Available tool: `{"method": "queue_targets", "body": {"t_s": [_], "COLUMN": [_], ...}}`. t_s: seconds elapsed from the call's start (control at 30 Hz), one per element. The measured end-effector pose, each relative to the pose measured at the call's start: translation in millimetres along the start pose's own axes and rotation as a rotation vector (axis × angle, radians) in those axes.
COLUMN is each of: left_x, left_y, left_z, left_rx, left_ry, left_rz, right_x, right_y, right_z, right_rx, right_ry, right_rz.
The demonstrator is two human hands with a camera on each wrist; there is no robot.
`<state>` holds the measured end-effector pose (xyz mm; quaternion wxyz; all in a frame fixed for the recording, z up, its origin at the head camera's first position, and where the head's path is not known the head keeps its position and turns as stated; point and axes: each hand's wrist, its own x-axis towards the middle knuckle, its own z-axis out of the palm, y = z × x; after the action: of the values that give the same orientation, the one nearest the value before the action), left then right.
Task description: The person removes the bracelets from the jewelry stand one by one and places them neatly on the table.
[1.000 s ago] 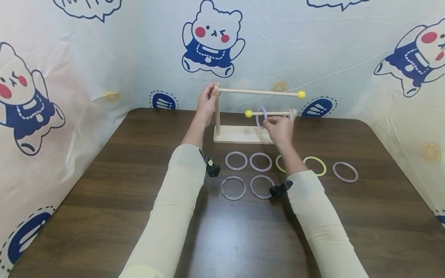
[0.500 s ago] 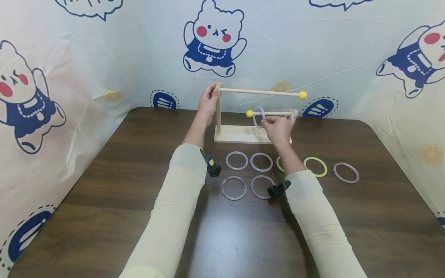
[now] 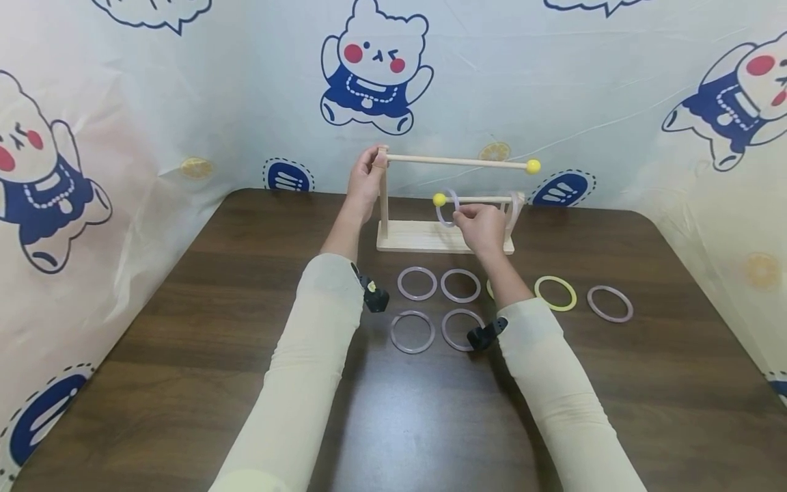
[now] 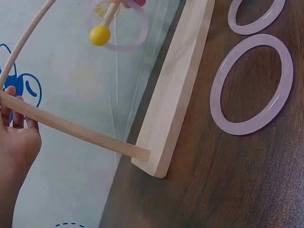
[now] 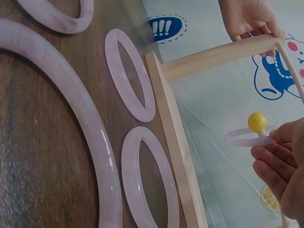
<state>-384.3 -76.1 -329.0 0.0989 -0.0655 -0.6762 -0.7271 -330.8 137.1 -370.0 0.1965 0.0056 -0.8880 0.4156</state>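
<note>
My left hand (image 3: 365, 179) grips the top of the left post of a wooden ring stand (image 3: 418, 237), its fingers behind the post in the left wrist view. A long upper rod (image 3: 455, 160) runs rightward from that post to a yellow ball. From the shorter right post, a lower rod (image 3: 488, 199) points left and ends in a yellow knob (image 5: 257, 122). My right hand (image 3: 484, 229) pinches the edge of a pale purple ring (image 4: 144, 29), which encircles the lower rod just behind the knob. Another purple ring (image 3: 515, 205) hangs at that rod's right end.
On the brown table in front of the stand lie several purple rings (image 3: 400, 283), one lying farther right (image 3: 590, 298). A yellow-green ring (image 3: 556, 309) lies among them, and another is mostly hidden by the right forearm. A patterned cloth (image 3: 246, 89) stands behind the table.
My right hand has slid the pinched purple ring leftward along the lower rod, close to the yellow knob. The left hand keeps its grip on the post.
</note>
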Motion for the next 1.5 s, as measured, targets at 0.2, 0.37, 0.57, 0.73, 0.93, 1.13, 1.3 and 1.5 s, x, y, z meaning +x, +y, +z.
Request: {"method": "queue_targets", "body": {"t_s": [0.2, 0.37, 0.57, 0.73, 0.93, 1.13, 1.3, 1.5], "left_x": [1.5, 1.3, 1.8, 2.1, 1.6, 1.6, 1.5, 1.1], "left_y": [-0.8, -1.4, -1.7, -2.0, -2.1, -2.0, -1.8, -0.9], "left_z": [-1.8, -1.6, -1.8, -1.7, -1.8, -1.7, -1.7, -1.8], "left_rx": [0.002, 0.001, 0.002, -0.004, -0.013, -0.011, -0.004, -0.005], "left_ry": [-0.003, -0.005, -0.009, -0.006, -0.006, -0.003, -0.001, -0.003], "left_rz": [0.008, 0.014, 0.013, 0.013, 0.021, 0.011, 0.006, 0.005], "right_x": [0.4, 0.0, 0.0, -0.7, -2.3, -2.9, -3.4, -4.7], "right_y": [-1.5, -1.8, -1.8, -1.5, -1.8, -1.2, 0.1, 1.0], "right_z": [3.6, 4.3, 3.9, 3.1, 2.7, 1.9, 0.3, -1.5], "right_rx": [0.003, 0.0, -0.007, -0.004, 0.012, 0.048, 0.091, 0.099], "right_ry": [-0.005, -0.002, -0.004, -0.007, -0.004, -0.009, -0.018, -0.023], "right_rz": [0.004, -0.007, -0.012, -0.006, -0.021, 0.012, 0.036, 0.02]}}
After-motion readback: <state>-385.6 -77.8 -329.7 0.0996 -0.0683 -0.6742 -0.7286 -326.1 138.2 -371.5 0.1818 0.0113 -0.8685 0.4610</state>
